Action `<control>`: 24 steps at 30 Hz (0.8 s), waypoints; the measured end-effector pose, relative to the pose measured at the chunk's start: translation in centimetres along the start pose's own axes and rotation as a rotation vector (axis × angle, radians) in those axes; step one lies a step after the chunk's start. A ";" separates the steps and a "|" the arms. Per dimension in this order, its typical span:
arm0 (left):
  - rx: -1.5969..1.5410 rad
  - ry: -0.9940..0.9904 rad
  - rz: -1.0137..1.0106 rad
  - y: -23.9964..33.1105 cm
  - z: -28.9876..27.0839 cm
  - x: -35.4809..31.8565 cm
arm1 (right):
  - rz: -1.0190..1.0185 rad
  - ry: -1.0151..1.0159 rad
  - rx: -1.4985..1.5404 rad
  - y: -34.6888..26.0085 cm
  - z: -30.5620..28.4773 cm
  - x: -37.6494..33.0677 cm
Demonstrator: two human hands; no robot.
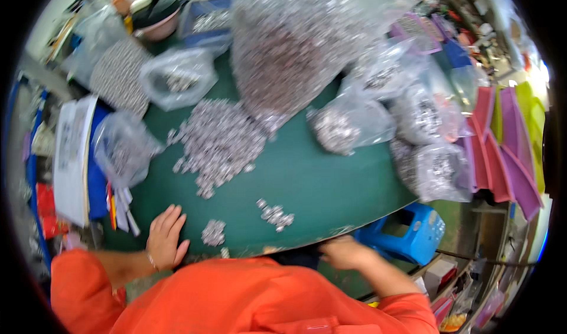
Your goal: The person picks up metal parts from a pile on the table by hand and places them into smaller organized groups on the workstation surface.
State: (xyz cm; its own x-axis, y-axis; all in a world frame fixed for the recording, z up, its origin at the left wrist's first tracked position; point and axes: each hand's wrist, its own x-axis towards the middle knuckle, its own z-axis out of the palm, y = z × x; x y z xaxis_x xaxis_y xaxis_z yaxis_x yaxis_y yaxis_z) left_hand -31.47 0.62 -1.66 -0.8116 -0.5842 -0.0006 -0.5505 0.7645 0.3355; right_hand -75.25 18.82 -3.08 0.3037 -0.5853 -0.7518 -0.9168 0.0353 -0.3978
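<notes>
My left hand [167, 238] lies flat on the green tabletop [319, 186] near its front edge, fingers stretched and holding nothing. To its right sits a small heap of shiny silver metal pieces [213, 232]. Another short cluster of silver pieces [276, 215] lies farther right. Beyond them spreads a large pile of the same kind of pieces [221, 136]. My right hand [344, 252] is at the front edge of the table, beside a blue plastic stool [407, 233]. Its fingers look curled in; whatever they may hold is hidden. The picture is slightly blurred.
A big clear bag of metal pieces [295, 45] leans over the table's far middle. Smaller filled plastic bags [336, 127] crowd the right side. At left are an open bag [180, 77], a tied bag [124, 148] and pens [111, 207]. Pink and purple trays [493, 145] stand far right.
</notes>
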 end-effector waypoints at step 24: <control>-0.185 0.511 -0.195 3.4 4.3 -1.3 | -0.609 0.975 -0.018 -16.5 -9.7 13.7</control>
State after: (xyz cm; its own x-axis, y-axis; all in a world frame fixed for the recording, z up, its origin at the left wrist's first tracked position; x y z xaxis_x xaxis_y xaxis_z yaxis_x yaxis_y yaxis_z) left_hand -33.13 5.16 -4.54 -0.4758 -0.8020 0.3611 -0.5993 0.5961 0.5343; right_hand -58.52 2.35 -1.68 0.3749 -0.8797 0.2925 -0.6931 -0.4755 -0.5418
